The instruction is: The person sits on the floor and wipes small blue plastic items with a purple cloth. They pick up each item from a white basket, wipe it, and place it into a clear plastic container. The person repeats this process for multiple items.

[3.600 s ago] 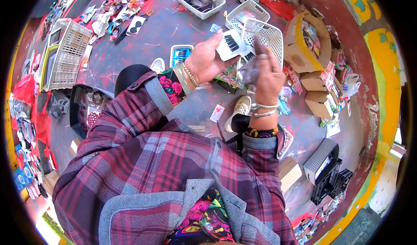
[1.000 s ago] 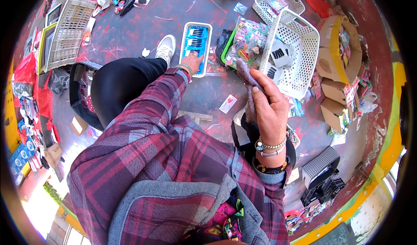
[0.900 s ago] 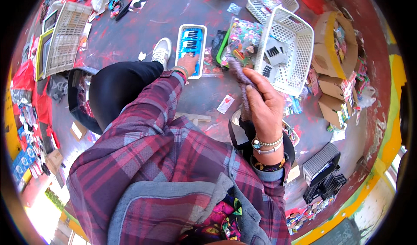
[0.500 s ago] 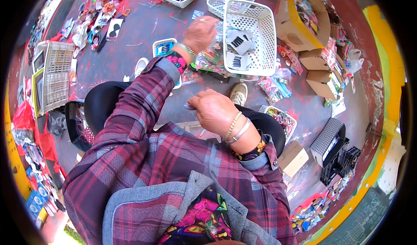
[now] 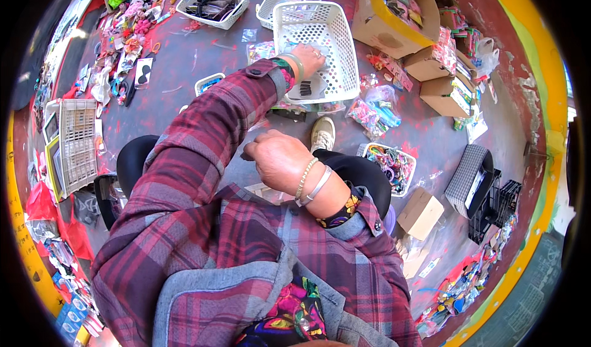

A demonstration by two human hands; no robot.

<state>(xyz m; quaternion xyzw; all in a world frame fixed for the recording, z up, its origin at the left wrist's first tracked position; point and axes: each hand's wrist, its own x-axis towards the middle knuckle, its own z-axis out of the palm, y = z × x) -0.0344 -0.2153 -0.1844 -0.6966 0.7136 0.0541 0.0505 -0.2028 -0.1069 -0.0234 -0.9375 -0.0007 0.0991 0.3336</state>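
Observation:
My left hand (image 5: 308, 61) reaches into a white perforated plastic basket (image 5: 349, 70), its fingers bent down and closed over the contents. Their tips are hidden, and I cannot make out what they hold. Just below this hand, a pale card with short black strips (image 5: 305, 88) lies in the basket. Nearer to me, in front of my chest, my right hand (image 5: 282, 162) is closed with its fingers curled together. A small dark bit shows at its fingertips, too unclear to name.
Behind stand a white basket of dark packets (image 5: 215, 22) and a cardboard box (image 5: 363, 28). To the right are plastic-bagged goods (image 5: 377, 110), a tray of colourful bands (image 5: 394, 173), a brown carton (image 5: 420, 214) and a checked basket (image 5: 463, 181). A white crate (image 5: 79, 131) stands left.
My left hand has moved from beside the white basket into it, over the cards. My right hand stays near my chest, still closed. The whole view has shifted slightly.

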